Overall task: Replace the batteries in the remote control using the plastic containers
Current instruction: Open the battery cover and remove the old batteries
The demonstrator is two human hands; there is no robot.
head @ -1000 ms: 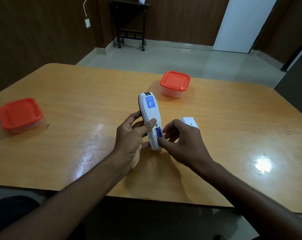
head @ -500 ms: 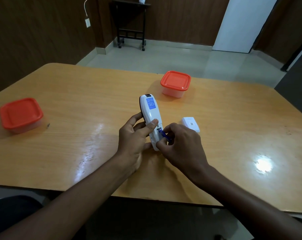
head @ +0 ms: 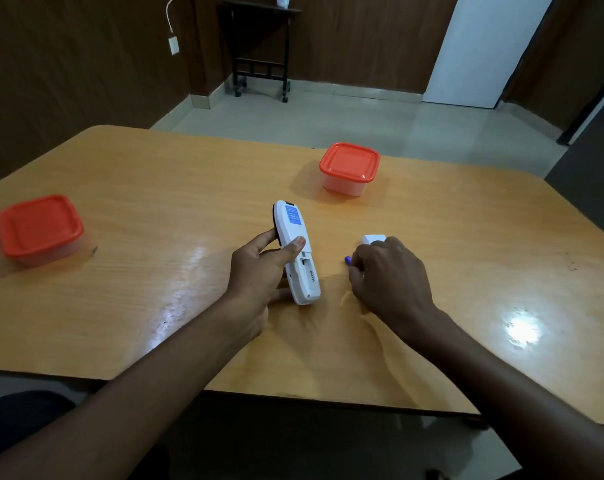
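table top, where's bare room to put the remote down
The wooden table is bare between the left orange-lidded plastic container and the left hand holding the white remote control; also right of the right hand, and along the near edge. It is crowded around the small white cover and blue battery by the right hand.

A plain office-like room: wood-panelled walls (head: 68, 81), tiled floor (head: 328, 116), large wooden table (head: 155, 202).
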